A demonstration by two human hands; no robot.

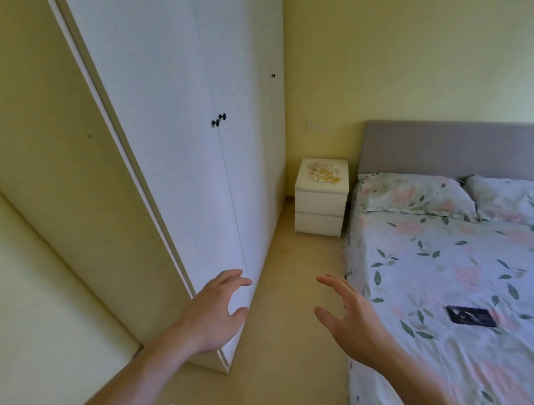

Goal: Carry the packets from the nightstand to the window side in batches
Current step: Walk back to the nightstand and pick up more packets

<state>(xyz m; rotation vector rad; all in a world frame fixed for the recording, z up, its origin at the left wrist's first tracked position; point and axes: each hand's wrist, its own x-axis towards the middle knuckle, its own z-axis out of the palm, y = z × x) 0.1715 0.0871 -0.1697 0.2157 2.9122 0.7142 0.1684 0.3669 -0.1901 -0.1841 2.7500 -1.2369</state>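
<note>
Head view of a bedroom, read from left to right. A tall white wardrobe [183, 131] fills the upper left of the frame, its doors closed, with dark knobs [219, 120] near the middle. At lower centre-left the left hand [213, 311] is raised in front of the wardrobe's lower corner, fingers spread and loosely bent, holding nothing. Just right of it, at lower centre, the right hand [346, 316] is held the same way, fingers apart and lightly curved, empty; the two palms face each other across a strip of bare floor [289, 295]. At centre, well beyond the hands, a white two-drawer nightstand [319, 210] stands between the wardrobe and the bed [446, 271]. A loose pile of pale yellowish packets [323, 172] lies on its top. The bed occupies the right of the frame, with floral sheets, two pillows [413, 193] against a grey headboard [454, 149], and a dark flat object [471, 316] lying on the cover at lower right.
</note>
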